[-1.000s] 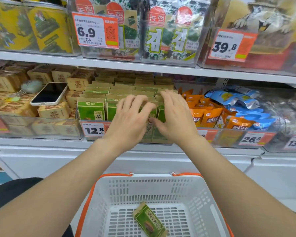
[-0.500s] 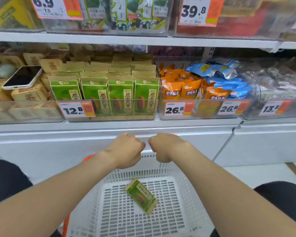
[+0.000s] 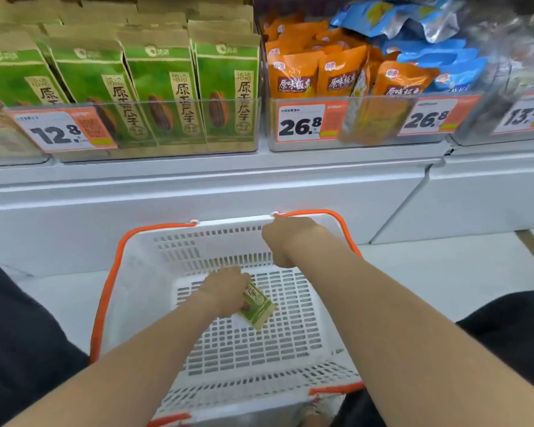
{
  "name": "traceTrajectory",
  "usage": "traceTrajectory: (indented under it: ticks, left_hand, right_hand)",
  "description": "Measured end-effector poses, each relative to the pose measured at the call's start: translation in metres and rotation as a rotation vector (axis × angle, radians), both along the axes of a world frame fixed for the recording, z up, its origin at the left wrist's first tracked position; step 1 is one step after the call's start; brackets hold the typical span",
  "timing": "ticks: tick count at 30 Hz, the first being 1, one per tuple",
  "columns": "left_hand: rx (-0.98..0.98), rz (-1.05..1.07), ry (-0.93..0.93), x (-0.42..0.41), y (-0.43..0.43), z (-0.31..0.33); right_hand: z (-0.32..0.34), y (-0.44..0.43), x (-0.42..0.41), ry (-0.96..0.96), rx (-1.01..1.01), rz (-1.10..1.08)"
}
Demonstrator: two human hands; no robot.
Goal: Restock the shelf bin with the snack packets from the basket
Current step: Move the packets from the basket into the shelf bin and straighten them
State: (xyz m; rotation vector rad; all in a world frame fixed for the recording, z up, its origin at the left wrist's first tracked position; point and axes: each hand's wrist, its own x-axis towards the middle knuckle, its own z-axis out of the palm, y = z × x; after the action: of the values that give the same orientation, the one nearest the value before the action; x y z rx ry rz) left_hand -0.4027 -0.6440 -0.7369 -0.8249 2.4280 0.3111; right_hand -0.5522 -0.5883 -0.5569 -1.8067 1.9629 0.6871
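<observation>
White plastic basket (image 3: 142, 272) with an orange rim sits on the floor below the shelf. One green snack packet (image 3: 258, 306) lies flat and askew on the basket's slotted bottom, about midway between the left and right edges and nearer the far edge. The left hand (image 3: 225, 288) is down on the packet's left end with its fingers curled over it, and the rest of the packet sticks out to the right. The right hand (image 3: 287, 238) is at the basket's far edge, toward the far right corner. Its fingers are folded under out of sight, so I cannot tell whether they hold the rim or nothing.

On the shelf above, the clear shelf bin (image 3: 228, 144) holds upright rows of matching green packets (image 3: 154, 81) behind a 12.8 price tag (image 3: 59, 131). Just beside its right edge, a bin holds orange packets (image 3: 293, 75).
</observation>
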Motion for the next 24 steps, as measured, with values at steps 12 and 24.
traceTrajectory:
  ticks: [12,24]
  left_hand:
    - [0.041,-0.046,-0.084,0.022,-0.003,-0.053]
    - [-0.053,0.130,0.085,0.032,0.000,-0.039]
  right_hand:
    - [-0.035,-0.036,-0.001,-0.032,0.002,-0.037]
    - [-0.030,-0.038,0.006,-0.024,-0.021,0.000]
